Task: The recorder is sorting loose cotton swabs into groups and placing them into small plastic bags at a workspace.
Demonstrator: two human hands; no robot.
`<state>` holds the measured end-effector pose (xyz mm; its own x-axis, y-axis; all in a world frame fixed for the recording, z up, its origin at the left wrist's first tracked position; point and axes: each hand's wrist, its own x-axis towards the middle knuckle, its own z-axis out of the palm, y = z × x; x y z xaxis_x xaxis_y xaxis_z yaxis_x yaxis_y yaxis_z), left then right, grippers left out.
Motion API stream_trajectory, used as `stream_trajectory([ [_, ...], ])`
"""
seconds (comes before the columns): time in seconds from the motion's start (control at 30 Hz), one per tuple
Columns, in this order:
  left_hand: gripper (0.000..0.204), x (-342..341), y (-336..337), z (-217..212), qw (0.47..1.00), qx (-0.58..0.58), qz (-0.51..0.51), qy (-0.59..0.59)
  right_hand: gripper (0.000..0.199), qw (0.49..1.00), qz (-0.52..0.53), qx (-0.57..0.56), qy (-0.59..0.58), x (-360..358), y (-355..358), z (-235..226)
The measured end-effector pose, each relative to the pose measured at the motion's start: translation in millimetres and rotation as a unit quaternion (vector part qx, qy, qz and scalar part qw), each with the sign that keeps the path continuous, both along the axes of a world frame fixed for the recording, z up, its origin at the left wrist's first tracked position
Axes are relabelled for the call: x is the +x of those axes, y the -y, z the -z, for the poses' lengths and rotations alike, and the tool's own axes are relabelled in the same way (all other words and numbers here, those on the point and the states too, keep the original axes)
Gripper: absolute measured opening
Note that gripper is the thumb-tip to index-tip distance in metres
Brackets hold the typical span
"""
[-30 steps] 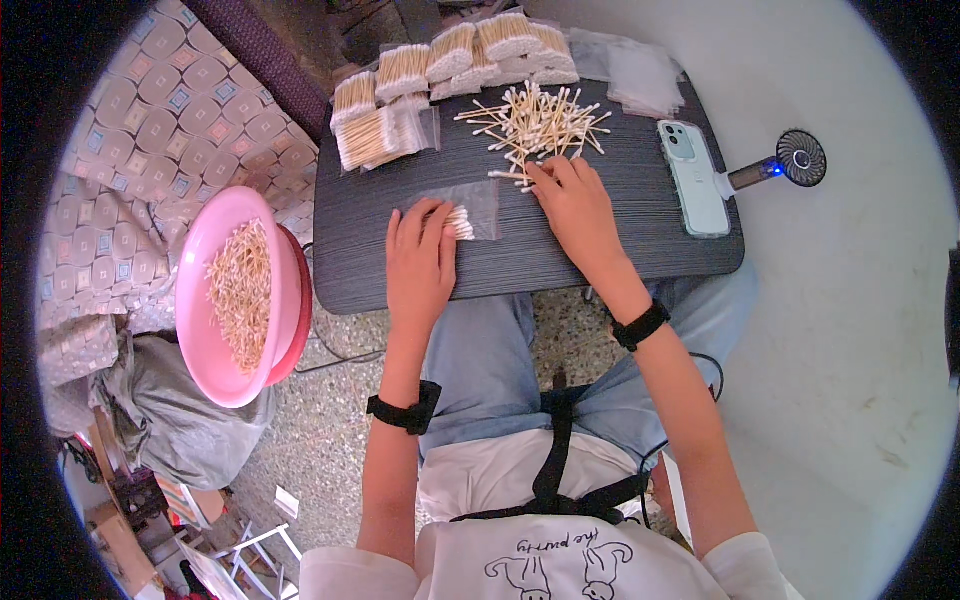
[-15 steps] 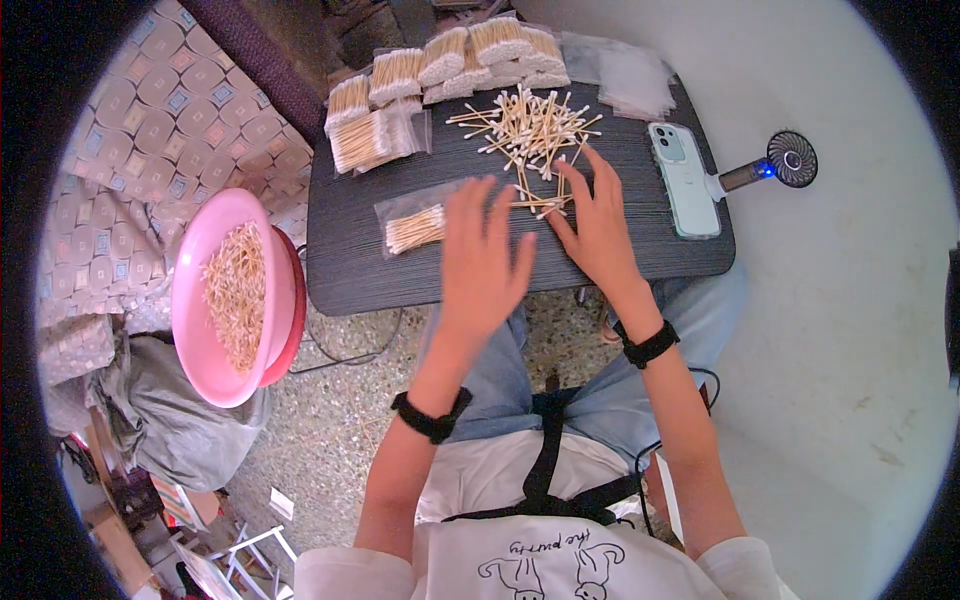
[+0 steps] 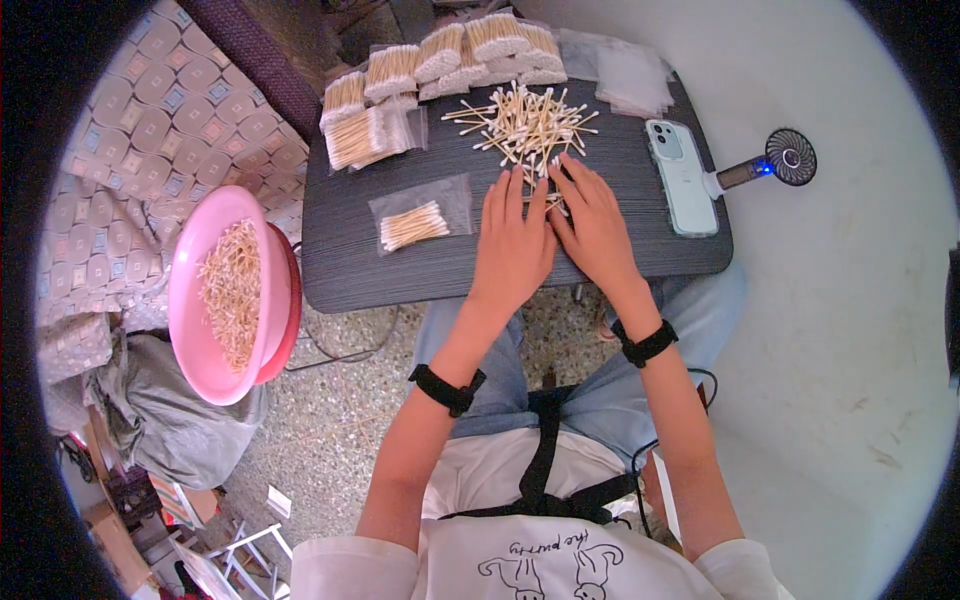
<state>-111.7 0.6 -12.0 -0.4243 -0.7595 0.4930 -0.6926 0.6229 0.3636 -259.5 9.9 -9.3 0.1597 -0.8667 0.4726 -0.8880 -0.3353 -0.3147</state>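
Note:
A loose pile of cotton swabs (image 3: 530, 122) with wooden sticks and white tips lies on the dark table (image 3: 340, 270). At its near edge, my left hand (image 3: 513, 245) and my right hand (image 3: 597, 225) are side by side, fingers stretched forward over a few swabs. Both hands look open, fingertips touching or just above those swabs, which are partly hidden beneath them. Left of my left hand lies a clear plastic bag (image 3: 455, 195) with a small bundle of swabs (image 3: 414, 227) in it.
Filled swab bags (image 3: 440, 65) are stacked along the table's far edge. Flat clear bags (image 3: 635, 82) lie at the far right. A pale phone (image 3: 685, 185) and a small fan (image 3: 790, 158) are on the right. A pink basin (image 3: 190, 330) of swabs stands at the left.
My left hand has moved right and away from the bagged bundle, joining my right hand at the pile's near edge. The bag is now uncovered. My right hand has shifted only slightly.

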Motion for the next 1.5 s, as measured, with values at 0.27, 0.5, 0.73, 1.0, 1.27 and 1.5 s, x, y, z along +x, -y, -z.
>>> stream_trajectory([
  [0.27, 0.047, 2.4, 3.0, -2.7, 0.999, 0.024, 0.016, -0.024, 0.044, 0.994, -0.03, 0.018, 0.104, -0.8, -5.7, -3.1],
  [0.5, 0.041, 5.8, 2.6, -2.9, 0.992, 0.06, 0.045, -0.098, 0.046, 0.97, -0.065, 0.081, 0.222, 0.9, -8.4, -14.4],
  [0.73, 0.047, 9.0, 2.2, -7.3, 0.983, 0.093, 0.057, -0.145, 0.048, 0.965, -0.107, 0.012, 0.241, -2.8, -5.1, -17.5],
  [1.0, 0.045, 7.6, 1.8, -11.8, 0.984, 0.089, 0.072, -0.139, 0.034, 0.97, 0.074, 0.013, 0.233, 2.4, 9.4, -6.1],
  [1.27, 0.032, 7.2, -1.4, -3.9, 0.993, 0.025, 0.087, -0.075, 0.032, 0.97, 0.139, 0.042, 0.195, 14.1, 21.4, -16.5],
  [1.5, 0.036, 4.5, 0.8, -0.5, 0.994, 0.012, 0.082, -0.07, 0.018, 0.964, 0.166, 0.053, 0.199, 8.3, 22.1, -18.3],
])
